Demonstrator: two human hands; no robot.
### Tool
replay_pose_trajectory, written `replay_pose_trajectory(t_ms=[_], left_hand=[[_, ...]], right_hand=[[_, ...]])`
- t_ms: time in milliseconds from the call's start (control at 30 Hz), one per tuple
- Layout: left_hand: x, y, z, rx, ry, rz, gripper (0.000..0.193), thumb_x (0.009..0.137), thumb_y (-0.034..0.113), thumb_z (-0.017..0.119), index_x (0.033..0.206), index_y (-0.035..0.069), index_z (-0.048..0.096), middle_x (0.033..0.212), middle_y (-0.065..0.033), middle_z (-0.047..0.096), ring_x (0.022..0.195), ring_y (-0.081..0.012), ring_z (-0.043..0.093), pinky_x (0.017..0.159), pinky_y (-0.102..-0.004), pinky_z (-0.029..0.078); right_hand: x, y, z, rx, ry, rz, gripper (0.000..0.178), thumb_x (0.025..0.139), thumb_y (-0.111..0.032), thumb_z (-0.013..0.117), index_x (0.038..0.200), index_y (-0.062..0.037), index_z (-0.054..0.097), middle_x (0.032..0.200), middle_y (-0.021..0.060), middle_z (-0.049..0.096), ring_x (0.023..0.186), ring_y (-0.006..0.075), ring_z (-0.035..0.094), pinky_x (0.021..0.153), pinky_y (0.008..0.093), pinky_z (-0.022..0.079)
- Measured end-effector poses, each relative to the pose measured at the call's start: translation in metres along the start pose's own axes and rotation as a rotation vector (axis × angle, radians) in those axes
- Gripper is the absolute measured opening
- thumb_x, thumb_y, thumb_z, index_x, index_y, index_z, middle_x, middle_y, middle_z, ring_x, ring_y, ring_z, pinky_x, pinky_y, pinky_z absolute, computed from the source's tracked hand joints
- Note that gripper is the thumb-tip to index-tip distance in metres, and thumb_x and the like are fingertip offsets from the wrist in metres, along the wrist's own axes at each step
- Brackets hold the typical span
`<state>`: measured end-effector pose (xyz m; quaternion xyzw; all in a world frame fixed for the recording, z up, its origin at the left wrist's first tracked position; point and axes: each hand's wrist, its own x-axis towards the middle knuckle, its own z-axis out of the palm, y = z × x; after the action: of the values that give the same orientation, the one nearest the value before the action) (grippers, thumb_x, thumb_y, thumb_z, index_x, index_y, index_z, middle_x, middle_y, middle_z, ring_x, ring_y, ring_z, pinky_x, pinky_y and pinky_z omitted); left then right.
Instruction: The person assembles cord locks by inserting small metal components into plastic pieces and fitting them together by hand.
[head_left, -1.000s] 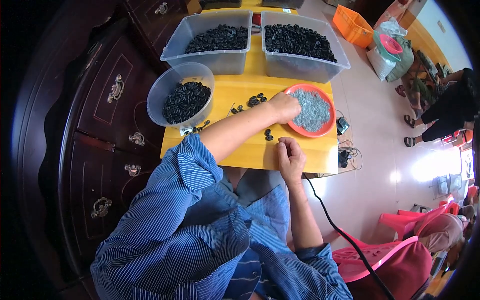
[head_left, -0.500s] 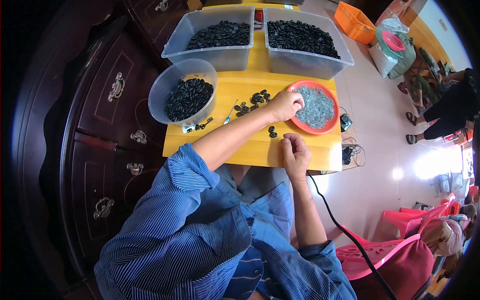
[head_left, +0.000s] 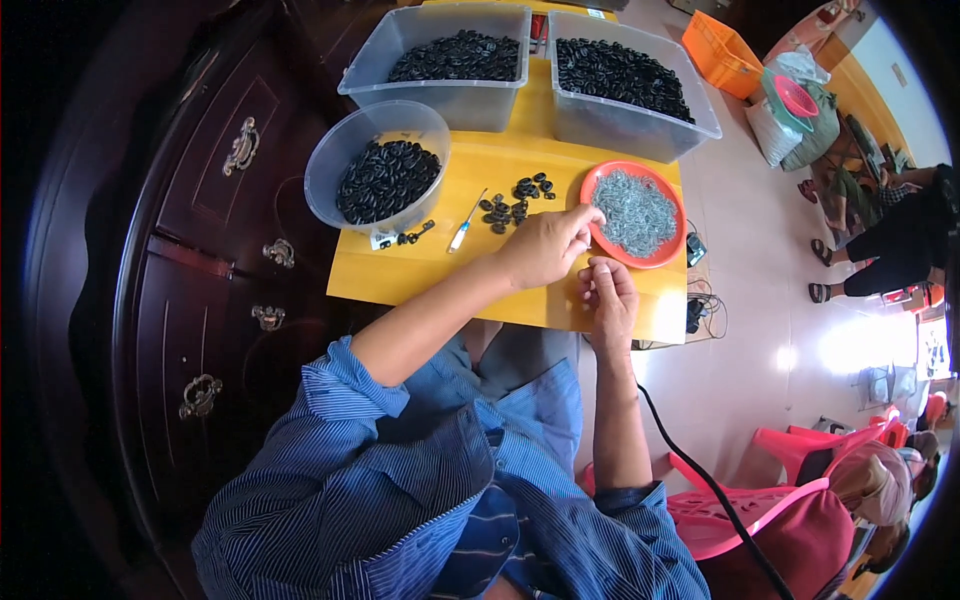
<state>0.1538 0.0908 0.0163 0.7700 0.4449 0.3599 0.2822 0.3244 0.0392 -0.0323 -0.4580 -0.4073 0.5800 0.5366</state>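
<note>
Orange crate [head_left: 722,60] stands near sacks [head_left: 770,137]; dark cabinet [head_left: 205,190] at left

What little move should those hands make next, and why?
Perhaps bring the left hand to the right hand: both have curled fingers, close together near the red plate of small clear pieces. I can't tell whether they hold anything.

Blue button-up shirt [head_left: 350,480] w/ fine pale pinstripes, rumpled & open at the front; L. sleeve [head_left: 345,388] rolled into a thick cuff approx. at the elbow, R. sleeve [head_left: 640,530] also turned up, its edge darker. Underneath, navy top [head_left: 480,555] w/ lt. horiz. stripes; gray trousers [head_left: 520,355] below.
</note>
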Motion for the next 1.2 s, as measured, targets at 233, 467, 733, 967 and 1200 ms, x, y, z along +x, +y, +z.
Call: replay_pose_trajectory(t_ms=[233, 467, 733, 967, 1200], left_hand=[[-0.036, 0.006, -0.018, 0.259, 0.054, 0.286, 0.029, 0.094, 0.009, 0.06, 0.122, 0.007, 0.054, 0.087, -0.0107, 0.068, 0.079, -0.0321, 0.07, 0.065, -0.0431, 0.056], [-0.056, 0.011, -0.031, 0.27, -0.01, 0.346, 0.03, 0.094, 0.01, 0.062, 0.123, 0.008, 0.056, 0.09, -0.0114, 0.07, 0.08, -0.0314, 0.071, 0.067, -0.0422, 0.057], [-0.076, 0.001, -0.022, -0.31, 0.117, -0.158, 0.032, 0.094, 0.001, 0.063, 0.124, 0.004, 0.052, 0.084, -0.0048, 0.065, 0.069, -0.0116, 0.064, 0.062, -0.0283, 0.052], [-0.08, -0.02, -0.014, -0.905, 0.041, -0.521, 0.034, 0.096, 0.004, 0.062, 0.127, 0.006, 0.047, 0.09, -0.0012, 0.06, 0.065, -0.0061, 0.053, 0.057, -0.022, 0.045], [-0.094, -0.03, -0.012, -0.959, 0.177, -0.467, 0.029, 0.096, 0.004, 0.062, 0.123, 0.004, 0.049, 0.09, -0.0012, 0.06, 0.066, -0.0056, 0.052, 0.056, -0.0219, 0.045]], right_hand=[[-0.008, 0.0, 0.016, 0.08, -0.157, 0.108, 0.023, 0.105, -0.026, 0.058, 0.104, -0.0053, 0.067, 0.084, -0.0007, 0.065, 0.075, 0.0068, 0.057, 0.07, 0.0224, 0.045], [-0.013, -0.003, 0.026, 0.14, -0.216, 0.316, 0.016, 0.102, -0.025, 0.061, 0.097, -0.0102, 0.065, 0.08, -0.0026, 0.063, 0.071, 0.0075, 0.06, 0.067, 0.022, 0.048], [-0.015, 0.007, 0.034, 0.055, -0.237, 0.17, 0.008, 0.1, -0.014, 0.065, 0.097, -0.0071, 0.065, 0.081, -0.0034, 0.063, 0.073, 0.0059, 0.059, 0.068, 0.0217, 0.048], [-0.01, 0.005, 0.039, -0.295, -0.216, -0.124, 0.008, 0.097, -0.01, 0.067, 0.094, -0.0027, 0.065, 0.078, -0.0058, 0.061, 0.072, 0.0017, 0.054, 0.066, 0.0196, 0.045], [0.037, -0.032, 0.013, -0.855, 0.104, -0.445, 0.012, 0.092, -0.013, 0.069, 0.091, -0.0014, 0.067, 0.074, 0.0087, 0.068, 0.064, 0.0159, 0.065, 0.063, 0.0298, 0.052]])
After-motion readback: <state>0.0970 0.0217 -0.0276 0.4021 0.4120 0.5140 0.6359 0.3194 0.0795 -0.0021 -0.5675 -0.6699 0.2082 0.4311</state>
